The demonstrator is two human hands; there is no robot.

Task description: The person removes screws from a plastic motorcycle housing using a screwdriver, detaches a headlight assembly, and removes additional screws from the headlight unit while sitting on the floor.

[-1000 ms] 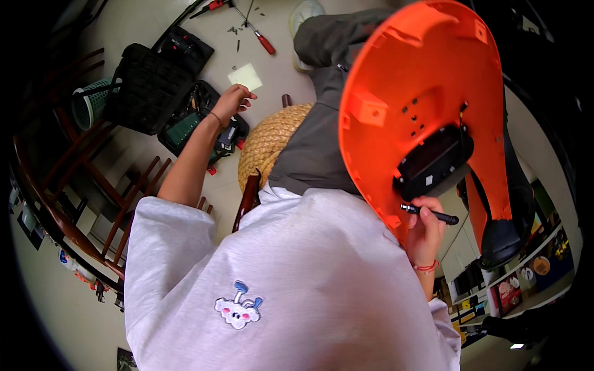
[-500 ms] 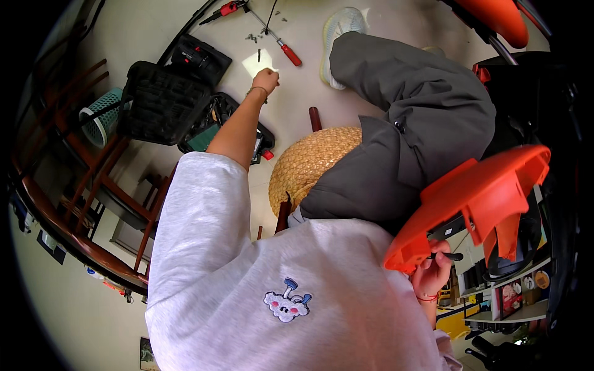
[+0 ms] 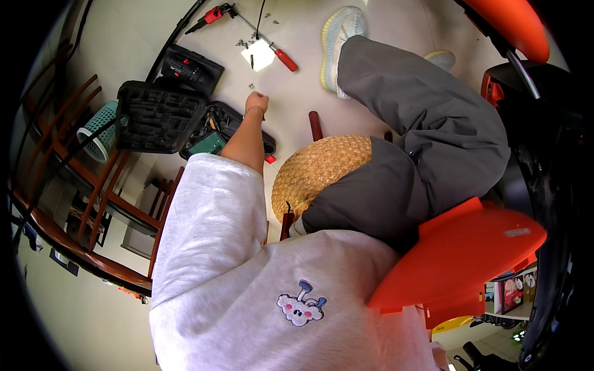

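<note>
My left hand (image 3: 256, 103) is curled closed just above the floor, beside the open black tool case (image 3: 161, 114); whatever its fingers hold is hidden. A little beyond it lie a small screw (image 3: 251, 86), a pale yellow paper square (image 3: 263, 57) with more small fasteners about it, and a red-handled screwdriver (image 3: 285, 60). At my lower right an orange curved panel (image 3: 451, 256) shows its smooth outer face and covers my right hand completely.
I sit on a woven stool (image 3: 312, 167). A power tool (image 3: 185, 68) lies on a black case. Wooden chairs (image 3: 108, 185) and a green basket (image 3: 99, 130) stand left. Black machinery with another orange part (image 3: 513, 25) is at the right.
The orange panel has tipped down, hiding its inside, the black pen-like tool and my right hand. My left hand reached toward the paper, then drew back slightly.
</note>
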